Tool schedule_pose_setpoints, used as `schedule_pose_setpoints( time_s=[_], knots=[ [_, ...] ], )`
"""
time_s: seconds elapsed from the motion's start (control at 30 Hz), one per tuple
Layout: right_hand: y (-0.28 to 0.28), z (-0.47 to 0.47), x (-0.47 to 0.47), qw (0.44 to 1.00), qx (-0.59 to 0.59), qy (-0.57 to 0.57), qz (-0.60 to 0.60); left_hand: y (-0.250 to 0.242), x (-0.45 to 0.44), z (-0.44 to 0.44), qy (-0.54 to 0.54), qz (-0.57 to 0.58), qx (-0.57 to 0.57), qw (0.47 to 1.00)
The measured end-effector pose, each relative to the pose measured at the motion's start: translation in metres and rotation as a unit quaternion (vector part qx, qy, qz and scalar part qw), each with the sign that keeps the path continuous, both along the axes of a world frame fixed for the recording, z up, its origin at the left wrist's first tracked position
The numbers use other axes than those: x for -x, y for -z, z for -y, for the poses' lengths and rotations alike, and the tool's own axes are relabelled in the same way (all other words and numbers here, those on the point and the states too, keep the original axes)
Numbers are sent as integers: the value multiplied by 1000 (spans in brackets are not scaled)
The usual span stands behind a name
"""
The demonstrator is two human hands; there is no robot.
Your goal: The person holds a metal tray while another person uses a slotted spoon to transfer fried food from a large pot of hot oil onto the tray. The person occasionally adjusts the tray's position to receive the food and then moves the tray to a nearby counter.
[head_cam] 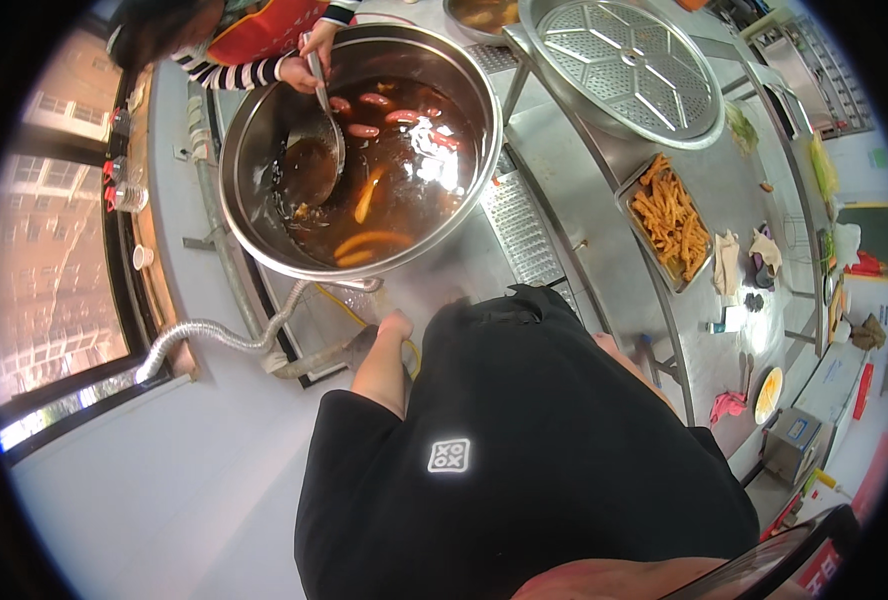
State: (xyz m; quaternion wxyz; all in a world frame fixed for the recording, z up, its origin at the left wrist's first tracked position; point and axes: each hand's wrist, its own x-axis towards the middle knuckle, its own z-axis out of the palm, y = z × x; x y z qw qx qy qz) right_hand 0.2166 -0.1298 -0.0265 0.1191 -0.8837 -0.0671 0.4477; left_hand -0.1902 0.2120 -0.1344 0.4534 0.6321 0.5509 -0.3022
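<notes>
My left hand (396, 324) hangs beside my black shirt, below the rim of a large steel pot (492, 142); its fingers are blurred and a dark grey thing lies close to it. Only a small part of my right hand (606, 343) shows past the shirt, near the steel table. The pot holds dark broth with several red sausages (363, 130) and yellowish pieces (369, 196). Another person, in striped sleeves and a red apron, grips a big metal ladle (336, 150) with both hands, its bowl in the broth.
A ribbed metal hose (211, 330) runs from the window to below the pot. To the right, steel tables carry a perforated round steamer tray (631, 67), a tray of chicken feet (669, 225), gloves (727, 262) and a plate (769, 395). A paper cup (143, 257) stands on the sill.
</notes>
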Motion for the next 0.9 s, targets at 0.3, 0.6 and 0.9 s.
schedule_pose_setpoints(
  time_s=[0.3,0.6,0.9],
  knots=[
    [-16,-13,-7,1000,-7,-13,-7,-5,-6,11,-30,-9,24,999],
    [41,26,-26,994,-26,-108,7,2,0,11,-31,-1,-2,1000],
    [52,38,-25,996,-6,-92,9,-4,-10,3,-38,35,12,999]
  ],
)
